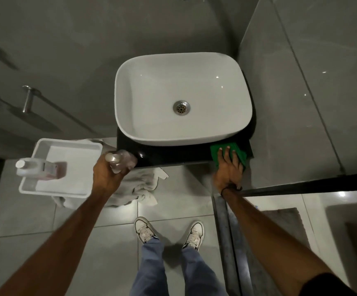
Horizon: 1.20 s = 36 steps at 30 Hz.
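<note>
A white basin (233,124) with a metal drain (181,107) sits on a black counter (173,157). My right hand (228,169) presses flat on a green cloth (216,149) at the counter's front right corner, fingers straight. My left hand (107,176) grips a clear spray bottle (126,162) holding pinkish liquid, just off the counter's front left corner.
A white tray (43,146) stands at the left and holds a bottle (38,168) of pink liquid. A crumpled white towel (139,189) lies under and beside it. A glass partition with a black frame (301,184) runs at the right. My shoes (145,230) are on grey floor tiles.
</note>
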Each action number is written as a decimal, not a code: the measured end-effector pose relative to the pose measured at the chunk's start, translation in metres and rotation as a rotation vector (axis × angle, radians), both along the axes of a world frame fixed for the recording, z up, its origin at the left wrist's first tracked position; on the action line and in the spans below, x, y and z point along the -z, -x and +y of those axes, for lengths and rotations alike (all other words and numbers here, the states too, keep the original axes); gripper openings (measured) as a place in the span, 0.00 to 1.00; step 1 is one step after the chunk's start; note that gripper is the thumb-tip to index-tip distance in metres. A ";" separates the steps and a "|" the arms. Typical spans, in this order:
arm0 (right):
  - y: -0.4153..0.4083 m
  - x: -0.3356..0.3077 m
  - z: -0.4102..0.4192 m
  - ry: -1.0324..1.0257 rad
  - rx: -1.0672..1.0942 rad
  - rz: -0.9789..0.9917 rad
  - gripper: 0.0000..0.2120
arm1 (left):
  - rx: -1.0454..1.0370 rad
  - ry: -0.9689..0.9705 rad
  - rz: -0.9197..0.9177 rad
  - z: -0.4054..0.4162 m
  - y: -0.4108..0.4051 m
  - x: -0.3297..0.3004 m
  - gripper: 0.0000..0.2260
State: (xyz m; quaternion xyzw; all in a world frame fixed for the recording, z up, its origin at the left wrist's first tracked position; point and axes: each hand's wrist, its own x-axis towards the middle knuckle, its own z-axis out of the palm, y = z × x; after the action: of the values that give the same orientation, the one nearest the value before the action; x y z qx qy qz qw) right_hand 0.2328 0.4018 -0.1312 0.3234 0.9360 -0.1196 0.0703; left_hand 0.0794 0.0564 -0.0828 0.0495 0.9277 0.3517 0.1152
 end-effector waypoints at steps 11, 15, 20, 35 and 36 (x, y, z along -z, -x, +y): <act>0.094 -0.014 -0.215 0.207 -0.216 0.044 0.40 | -0.054 -0.064 0.019 -0.116 0.028 -0.023 0.21; 0.136 -0.011 -0.276 0.274 -0.342 0.060 0.39 | -0.062 -0.093 0.023 -0.139 0.033 -0.019 0.23; 0.134 -0.002 -0.271 0.246 -0.535 0.056 0.41 | -0.047 -0.081 0.017 -0.138 0.033 -0.019 0.23; 0.020 0.001 -0.039 0.053 -0.388 0.050 0.41 | 0.075 -0.077 -0.004 -0.036 0.025 -0.013 0.24; 0.015 0.000 -0.022 0.047 -0.361 0.051 0.40 | 0.074 -0.066 -0.008 -0.031 0.025 -0.012 0.25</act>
State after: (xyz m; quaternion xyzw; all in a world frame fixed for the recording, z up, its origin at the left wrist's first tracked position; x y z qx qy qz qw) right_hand 0.2176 0.3799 -0.1309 0.1454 0.9773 -0.1350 0.0744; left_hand 0.0540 0.0255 -0.0709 0.0863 0.9127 0.3776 0.1301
